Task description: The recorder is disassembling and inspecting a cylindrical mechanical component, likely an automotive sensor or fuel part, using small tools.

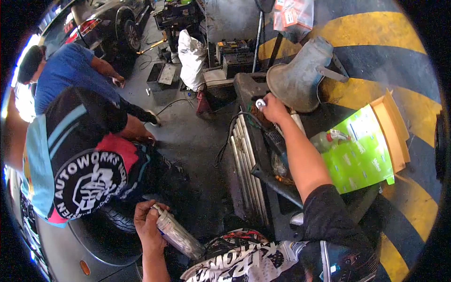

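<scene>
1. Head view: the left hand (pixel 149 228) has its fingers wrapped around the upper end of a clear cylindrical container (pixel 181 237), narrowed to its width.
2. The container slants, its gripped end up and to the left, its far end down near the wearer's printed shirt (pixel 249 261); holding it by one end probably leaves most of its length free of the palm.
3. The right hand (pixel 276 112) reaches across the tabletop (pixel 243 83), fingers narrow and curled on a shiny metal piece (pixel 260 103); their undersides are hidden, but it looks gripped.
4. The metal piece's rounded end shows beyond the thumb side, just left of the fingers, perhaps because it is held near that end.
5. A grey flared metal housing (pixel 298 77) sits just beyond this hand; its bulk seems to suit the far edge.
6. Long metal strips (pixel 246 164) lie side by side left of the forearm, likely so they stay together.
7. A green box (pixel 359 150) lies to the forearm's right, its brown cardboard flap spread outward, apart from both hands.
</scene>
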### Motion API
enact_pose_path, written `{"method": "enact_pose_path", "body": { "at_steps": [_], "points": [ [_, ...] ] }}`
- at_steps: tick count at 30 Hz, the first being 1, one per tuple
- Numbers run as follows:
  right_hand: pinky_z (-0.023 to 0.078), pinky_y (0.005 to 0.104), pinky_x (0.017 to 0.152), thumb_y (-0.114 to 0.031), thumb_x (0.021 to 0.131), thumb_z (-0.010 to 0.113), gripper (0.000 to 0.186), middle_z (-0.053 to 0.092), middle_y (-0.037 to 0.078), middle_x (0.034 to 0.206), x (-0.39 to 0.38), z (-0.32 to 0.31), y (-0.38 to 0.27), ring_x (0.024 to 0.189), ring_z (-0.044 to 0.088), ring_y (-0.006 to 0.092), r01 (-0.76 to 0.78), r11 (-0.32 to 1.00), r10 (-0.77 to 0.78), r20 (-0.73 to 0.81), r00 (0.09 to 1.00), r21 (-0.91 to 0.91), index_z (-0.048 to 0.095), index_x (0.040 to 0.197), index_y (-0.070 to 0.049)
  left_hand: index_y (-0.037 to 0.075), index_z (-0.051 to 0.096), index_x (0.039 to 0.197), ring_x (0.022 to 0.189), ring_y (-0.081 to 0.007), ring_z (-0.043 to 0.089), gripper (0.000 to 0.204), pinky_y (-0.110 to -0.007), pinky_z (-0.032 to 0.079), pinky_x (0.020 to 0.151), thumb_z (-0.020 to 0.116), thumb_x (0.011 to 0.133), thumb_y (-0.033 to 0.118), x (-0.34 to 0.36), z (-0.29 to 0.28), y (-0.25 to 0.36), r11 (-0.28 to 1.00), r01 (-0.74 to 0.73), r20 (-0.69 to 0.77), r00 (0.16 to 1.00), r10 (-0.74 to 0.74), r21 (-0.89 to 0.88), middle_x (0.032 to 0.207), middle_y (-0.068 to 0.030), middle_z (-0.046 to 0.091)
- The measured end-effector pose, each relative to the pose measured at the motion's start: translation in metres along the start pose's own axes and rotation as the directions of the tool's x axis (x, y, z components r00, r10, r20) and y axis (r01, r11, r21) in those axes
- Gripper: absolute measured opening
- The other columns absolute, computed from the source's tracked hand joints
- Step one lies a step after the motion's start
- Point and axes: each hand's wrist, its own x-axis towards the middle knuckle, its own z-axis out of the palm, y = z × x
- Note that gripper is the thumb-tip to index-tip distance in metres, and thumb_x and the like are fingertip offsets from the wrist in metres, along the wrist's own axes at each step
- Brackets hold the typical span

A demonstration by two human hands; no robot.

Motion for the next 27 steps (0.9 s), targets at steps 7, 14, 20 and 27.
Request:
{"method": "enact_pose_path", "body": {
  "at_steps": [7,14,20,27],
  "points": [
    [0.051,0.0350,0.056,-0.021,0.097,0.062,0.040,0.067,0.014,0.102,0.008,-0.064,-0.006,0.076,0.065,0.0180,-0.085,0.835,0.145,-0.069,0.987,0.544,0.053,0.130,0.001,0.004,0.057,0.112,0.079,-0.0224,0.068,0.026,-0.037,0.060,0.068,0.068,0.091,0.016,0.007,0.001,-0.017,0.996,-0.008,-0.033,0.999,0.006,-0.086,0.092,-0.0129,0.068],
    [0.045,0.0445,0.047,-0.035,0.093,0.058,0.035,0.065,0.012,0.066,-0.004,-0.073,-0.011,0.052,0.060,0.0256,-0.189,0.975,0.221,0.397,0.891,-0.118,0.065,0.082,-0.002,0.006,0.055,0.120,0.085,-0.0231,0.068,0.032,-0.038,0.061,0.070,0.065,0.093,0.021,0.045,0.008,-0.050,0.991,0.092,0.096,0.992,-0.083,-0.098,0.097,-0.0125,0.066],
    [0.048,0.0450,0.046,-0.035,0.095,0.056,0.039,0.065,0.014,0.067,-0.023,-0.071,-0.024,0.051,0.060,0.0260,-0.359,0.933,0.353,0.181,0.918,-0.002,0.065,0.082,0.000,0.006,0.054,0.124,0.090,-0.0238,0.068,0.040,-0.041,0.062,0.072,0.064,0.094,0.030,0.085,-0.019,-0.066,0.977,0.098,0.265,0.963,-0.046,-0.187,0.103,-0.0126,0.066],
    [0.049,0.0392,0.099,-0.017,0.085,0.072,0.054,0.067,0.023,0.121,-0.119,-0.079,-0.177,0.112,0.066,0.0310,0.199,0.978,-0.180,0.235,0.955,-0.060,0.056,0.134,-0.001,0.002,0.059,0.124,0.092,-0.0242,0.069,0.032,-0.037,0.057,0.082,0.059,0.093,0.010,0.119,-0.034,-0.067,0.954,0.182,0.368,0.926,-0.085,-0.238,0.103,-0.0157,0.068]
  ]
}}
